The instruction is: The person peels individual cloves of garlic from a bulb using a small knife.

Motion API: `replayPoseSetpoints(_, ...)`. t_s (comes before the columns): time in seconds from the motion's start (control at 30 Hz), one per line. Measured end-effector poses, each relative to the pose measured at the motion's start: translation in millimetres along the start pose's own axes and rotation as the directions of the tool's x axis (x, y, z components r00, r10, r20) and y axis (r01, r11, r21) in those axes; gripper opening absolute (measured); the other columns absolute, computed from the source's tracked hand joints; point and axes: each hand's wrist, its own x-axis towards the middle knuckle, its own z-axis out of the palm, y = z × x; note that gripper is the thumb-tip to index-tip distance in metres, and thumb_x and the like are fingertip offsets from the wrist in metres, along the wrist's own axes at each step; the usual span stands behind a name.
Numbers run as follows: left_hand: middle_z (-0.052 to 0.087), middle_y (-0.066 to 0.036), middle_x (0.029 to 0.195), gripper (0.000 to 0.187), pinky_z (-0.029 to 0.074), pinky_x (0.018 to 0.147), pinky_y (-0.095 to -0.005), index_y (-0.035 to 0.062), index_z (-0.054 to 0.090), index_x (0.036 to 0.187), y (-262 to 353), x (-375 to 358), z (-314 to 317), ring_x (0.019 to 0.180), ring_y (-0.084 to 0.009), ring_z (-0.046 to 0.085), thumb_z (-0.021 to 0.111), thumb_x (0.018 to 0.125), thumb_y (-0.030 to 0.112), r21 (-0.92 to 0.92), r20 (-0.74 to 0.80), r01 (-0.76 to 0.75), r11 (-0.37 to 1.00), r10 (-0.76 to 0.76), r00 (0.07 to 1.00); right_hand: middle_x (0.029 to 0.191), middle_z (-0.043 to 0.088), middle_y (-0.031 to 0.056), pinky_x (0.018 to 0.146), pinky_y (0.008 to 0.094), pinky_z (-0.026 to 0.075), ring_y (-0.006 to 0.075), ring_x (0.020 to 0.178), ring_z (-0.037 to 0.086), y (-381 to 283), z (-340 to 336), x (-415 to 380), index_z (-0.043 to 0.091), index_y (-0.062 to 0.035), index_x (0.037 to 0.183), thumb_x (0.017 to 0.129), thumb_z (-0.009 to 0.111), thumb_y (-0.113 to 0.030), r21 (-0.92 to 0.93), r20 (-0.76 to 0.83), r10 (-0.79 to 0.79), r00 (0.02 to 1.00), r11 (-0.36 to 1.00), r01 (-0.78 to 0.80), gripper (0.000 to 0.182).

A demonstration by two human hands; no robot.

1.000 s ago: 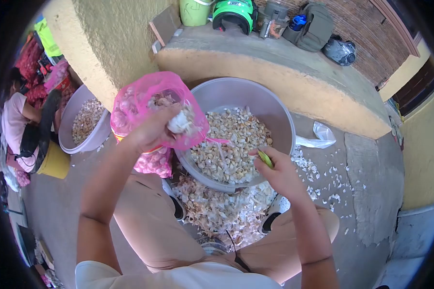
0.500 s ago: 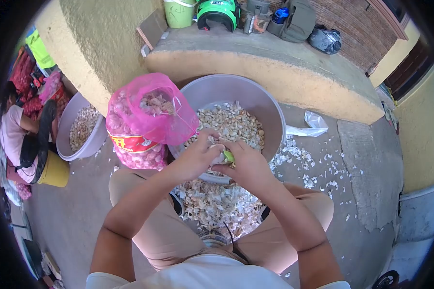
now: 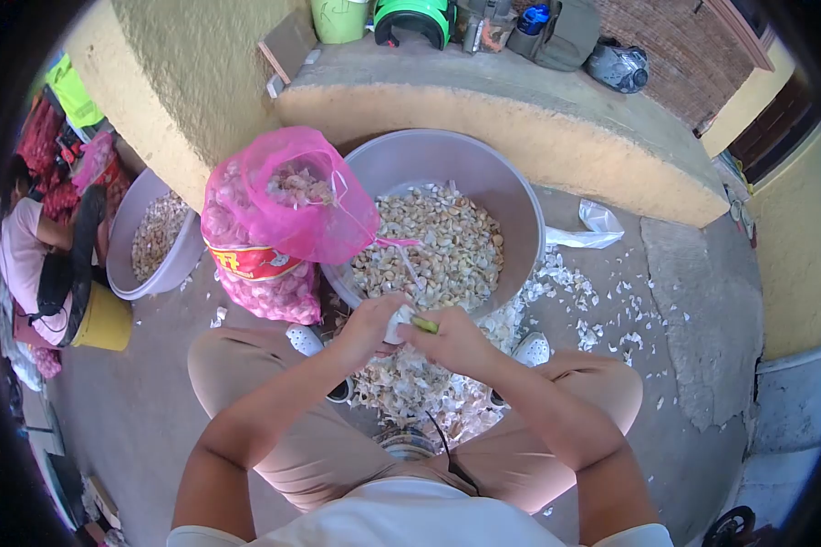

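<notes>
My left hand (image 3: pixel 372 325) is closed round a white garlic bulb (image 3: pixel 398 325), over the near rim of a large grey-purple basin (image 3: pixel 520 196). My right hand (image 3: pixel 452 341) grips a small tool with a green handle (image 3: pixel 424 324), its fingers pressed against the bulb; any blade is hidden. Garlic cloves (image 3: pixel 438 237) cover the basin's bottom. At the basin's left side stands a pink mesh sack (image 3: pixel 269 296) full of garlic, its open top leaning over the rim. Loose peelings (image 3: pixel 429 387) are heaped between my legs, below both hands.
At the left a person (image 3: pixel 32 242) sits beside a second basin (image 3: pixel 128 273) and a yellow bucket (image 3: pixel 105 319). A raised concrete ledge (image 3: pixel 520 128) behind the basin holds a green helmet (image 3: pixel 412 20) and bags. A white plastic bag (image 3: pixel 593 228) lies right of the basin.
Both hands have moved down, nearer my body, from over the basin to its near rim. The white bulb and green handle show more clearly, and my knees have spread slightly.
</notes>
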Motion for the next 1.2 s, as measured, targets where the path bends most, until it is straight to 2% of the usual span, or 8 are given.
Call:
replayPoseSetpoints(0.3, 0.048, -0.006, 0.052, 0.040, 0.018, 0.029, -0.0199, 0.0079, 0.052, 0.079, 13, 13, -4, 0.032, -0.0061, 0.027, 0.036, 0.086, 0.045, -0.251, 0.110, 0.015, 0.968, 0.013, 0.994, 0.056, 0.051, 0.0031, 0.035, 0.0229, 0.034, 0.0098, 0.039, 0.044, -18, -3, 7, 0.057, -0.0024, 0.077, 0.077, 0.061, -0.022, 0.713, -0.108, 0.217, 0.970, 0.697, -0.076, 0.020)
replayPoseSetpoints(0.4, 0.049, -0.008, 0.053, 0.042, 0.019, 0.029, -0.0190, 0.0087, 0.053, 0.082, 20, 12, -3, 0.031, -0.0059, 0.027, 0.034, 0.085, 0.046, -0.461, 0.136, 0.048, 0.886, 0.017, 0.991, 0.057, 0.052, 0.0041, 0.033, 0.0211, 0.032, 0.0096, 0.038, 0.044, -14, -11, 7, 0.055, -0.0016, 0.078, 0.077, 0.060, -0.021, 0.951, -0.085, 0.135, 0.987, 0.306, 0.040, 0.020)
replayPoseSetpoints(0.63, 0.051, -0.009, 0.059, 0.042, 0.027, 0.029, -0.0197, 0.0078, 0.052, 0.091, 39, 15, -28, 0.032, -0.0068, 0.031, 0.029, 0.087, 0.043, -0.449, 0.193, -0.050, 0.892, 0.151, 0.969, 0.056, 0.053, 0.0077, 0.034, 0.0210, 0.034, 0.0120, 0.037, 0.047, -11, -40, -6, 0.055, -0.0009, 0.075, 0.078, 0.059, -0.024, 0.677, 0.021, 0.102, 0.995, 0.731, -0.089, 0.024)
replayPoseSetpoints(0.73, 0.053, -0.009, 0.066, 0.045, 0.031, 0.030, -0.0196, 0.0067, 0.049, 0.099, 38, 16, -31, 0.035, -0.0074, 0.036, 0.028, 0.087, 0.044, -0.435, 0.080, -0.074, 0.898, 0.120, 0.990, 0.061, 0.057, 0.0127, 0.045, 0.0292, 0.042, 0.0210, 0.047, 0.053, -4, -36, -5, 0.057, 0.0012, 0.083, 0.076, 0.059, -0.034, 0.075, 0.177, 0.113, 0.978, 0.989, -0.128, 0.036)
replayPoseSetpoints(0.8, 0.054, -0.009, 0.070, 0.046, 0.034, 0.033, -0.0201, 0.0072, 0.047, 0.103, 34, 16, -26, 0.040, -0.0079, 0.040, 0.027, 0.088, 0.045, -0.378, 0.046, -0.056, 0.924, 0.079, 0.996, 0.069, 0.060, 0.0172, 0.057, 0.0351, 0.047, 0.0284, 0.060, 0.058, -1, -16, -3, 0.057, 0.0018, 0.090, 0.074, 0.059, -0.041, -0.515, 0.307, 0.077, 0.949, 0.851, 0.097, 0.046)
replayPoseSetpoints(1.03, 0.055, -0.010, 0.076, 0.042, 0.028, 0.034, -0.0202, 0.0115, 0.046, 0.104, 22, 23, -23, 0.043, -0.0092, 0.039, 0.024, 0.089, 0.044, -0.308, 0.111, -0.059, 0.950, 0.098, 0.989, 0.093, 0.059, 0.0174, 0.074, 0.0350, 0.044, 0.0322, 0.083, 0.057, 10, -18, -3, 0.056, -0.0044, 0.102, 0.071, 0.062, -0.040, -0.528, 0.142, 0.140, 0.980, 0.848, -0.044, 0.048)
replayPoseSetpoints(1.13, 0.055, -0.010, 0.073, 0.036, 0.024, 0.034, -0.0204, 0.0129, 0.046, 0.101, 28, 18, -16, 0.042, -0.0086, 0.037, 0.025, 0.089, 0.041, -0.289, 0.126, -0.008, 0.957, 0.047, 0.991, 0.093, 0.060, 0.0152, 0.073, 0.0332, 0.044, 0.0303, 0.083, 0.057, -8, -45, -2, 0.056, -0.0051, 0.102, 0.073, 0.063, -0.027, -0.458, -0.151, 0.036, 0.988, 0.883, -0.102, 0.037)
replayPoseSetpoints(1.2, 0.053, -0.009, 0.069, 0.031, 0.022, 0.033, -0.0210, 0.0120, 0.046, 0.097, 30, 19, -14, 0.041, -0.0084, 0.036, 0.027, 0.089, 0.035, -0.220, 0.156, -0.018, 0.975, 0.054, 0.986, 0.092, 0.059, 0.0136, 0.072, 0.0323, 0.044, 0.0283, 0.081, 0.058, -14, -47, -2, 0.057, -0.0055, 0.101, 0.073, 0.063, -0.019, -0.327, -0.248, -0.220, 0.943, 0.936, 0.132, 0.031)
